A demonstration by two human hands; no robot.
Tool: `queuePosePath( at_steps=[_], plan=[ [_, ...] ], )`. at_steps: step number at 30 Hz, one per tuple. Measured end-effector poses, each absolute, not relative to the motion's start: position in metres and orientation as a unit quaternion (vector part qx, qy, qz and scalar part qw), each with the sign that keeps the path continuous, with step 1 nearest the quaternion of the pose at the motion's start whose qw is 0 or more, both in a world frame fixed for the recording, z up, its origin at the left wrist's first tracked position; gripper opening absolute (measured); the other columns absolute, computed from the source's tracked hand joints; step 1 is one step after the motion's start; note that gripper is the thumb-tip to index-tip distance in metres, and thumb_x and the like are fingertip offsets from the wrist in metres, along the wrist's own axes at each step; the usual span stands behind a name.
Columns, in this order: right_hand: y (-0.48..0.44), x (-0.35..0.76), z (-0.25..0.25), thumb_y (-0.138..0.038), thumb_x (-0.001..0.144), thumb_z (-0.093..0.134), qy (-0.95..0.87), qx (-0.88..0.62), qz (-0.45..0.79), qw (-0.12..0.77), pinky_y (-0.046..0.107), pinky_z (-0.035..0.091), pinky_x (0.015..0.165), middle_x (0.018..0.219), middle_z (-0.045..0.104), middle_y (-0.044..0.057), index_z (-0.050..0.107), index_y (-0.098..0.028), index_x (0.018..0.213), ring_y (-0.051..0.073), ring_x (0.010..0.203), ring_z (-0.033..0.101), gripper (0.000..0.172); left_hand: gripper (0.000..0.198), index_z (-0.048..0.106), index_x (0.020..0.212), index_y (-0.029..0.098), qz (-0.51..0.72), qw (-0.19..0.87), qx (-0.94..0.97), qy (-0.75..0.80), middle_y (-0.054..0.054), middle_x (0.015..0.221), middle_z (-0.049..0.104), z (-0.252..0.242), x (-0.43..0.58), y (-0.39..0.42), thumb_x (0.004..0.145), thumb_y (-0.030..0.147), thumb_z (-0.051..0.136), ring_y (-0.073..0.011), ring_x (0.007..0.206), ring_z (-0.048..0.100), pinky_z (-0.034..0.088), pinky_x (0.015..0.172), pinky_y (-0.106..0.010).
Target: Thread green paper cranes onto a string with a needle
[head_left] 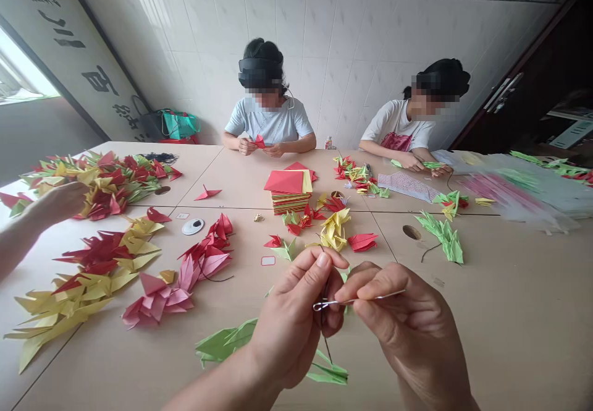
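Note:
My left hand pinches a dark cord between thumb and forefinger. The cord runs down to a green folded paper crane below the hand. In my right hand, between thumb and fingers, is a thin metal wire needle with a looped end pointing left. That loop lies close to the cord; whether the cord passes through it I cannot tell. More green folded paper lies partly hidden behind my left forearm.
Strung paper cranes in yellow, pink and green lie around. A stack of square paper stands mid-table. Two people sit opposite; another arm reaches into a crane heap. A hole pierces the table.

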State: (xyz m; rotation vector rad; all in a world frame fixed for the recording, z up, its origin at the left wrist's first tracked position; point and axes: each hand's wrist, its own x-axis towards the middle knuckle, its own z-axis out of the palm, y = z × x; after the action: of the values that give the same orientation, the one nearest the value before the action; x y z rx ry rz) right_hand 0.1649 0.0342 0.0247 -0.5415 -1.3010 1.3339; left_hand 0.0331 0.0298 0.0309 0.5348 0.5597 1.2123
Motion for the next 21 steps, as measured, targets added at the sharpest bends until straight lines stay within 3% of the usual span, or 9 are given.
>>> queuePosePath(
  at_steps=[4,13,17,21],
  plan=[
    [0.032,0.162,0.026,-0.015,0.087,0.066,-0.55,-0.219,0.582,0.558,0.035,0.062,0.067,0.087,0.072,0.0,0.071,-0.031,0.088,0.017,0.077,0.069,0.017,0.021,0.063,0.084,0.018,0.577,0.743,0.237,0.242,0.008,0.05,0.04,0.031,0.035,0.028,0.086,0.038,0.066,-0.0023,0.041,0.025,0.025,0.042,-0.011],
    [0.028,0.147,0.018,-0.016,0.084,0.07,-0.514,-0.178,0.606,0.581,0.031,0.061,0.059,0.086,0.069,0.0,0.072,-0.031,0.086,0.016,0.072,0.068,0.016,0.018,0.063,0.086,0.021,0.565,0.775,0.205,0.196,0.01,0.044,0.032,0.03,0.034,0.028,0.09,0.038,0.06,-0.0034,0.036,0.015,0.02,0.034,-0.011],
    [0.027,0.143,0.015,-0.017,0.082,0.072,-0.51,-0.193,0.583,0.602,0.027,0.059,0.068,0.081,0.071,-0.001,0.072,-0.031,0.083,0.013,0.075,0.065,0.014,0.019,0.065,0.085,0.02,0.597,0.738,0.231,0.214,0.009,0.045,0.032,0.028,0.037,0.025,0.09,0.038,0.061,-0.004,0.04,0.017,0.023,0.039,-0.011],
    [0.027,0.146,0.012,-0.021,0.082,0.073,-0.491,-0.198,0.611,0.589,0.025,0.056,0.068,0.079,0.072,-0.003,0.072,-0.031,0.081,0.012,0.072,0.064,0.011,0.019,0.065,0.084,0.02,0.65,0.659,0.288,0.245,0.009,0.047,0.032,0.026,0.038,0.025,0.088,0.039,0.063,-0.0053,0.044,0.022,0.026,0.043,-0.013]
  ],
)
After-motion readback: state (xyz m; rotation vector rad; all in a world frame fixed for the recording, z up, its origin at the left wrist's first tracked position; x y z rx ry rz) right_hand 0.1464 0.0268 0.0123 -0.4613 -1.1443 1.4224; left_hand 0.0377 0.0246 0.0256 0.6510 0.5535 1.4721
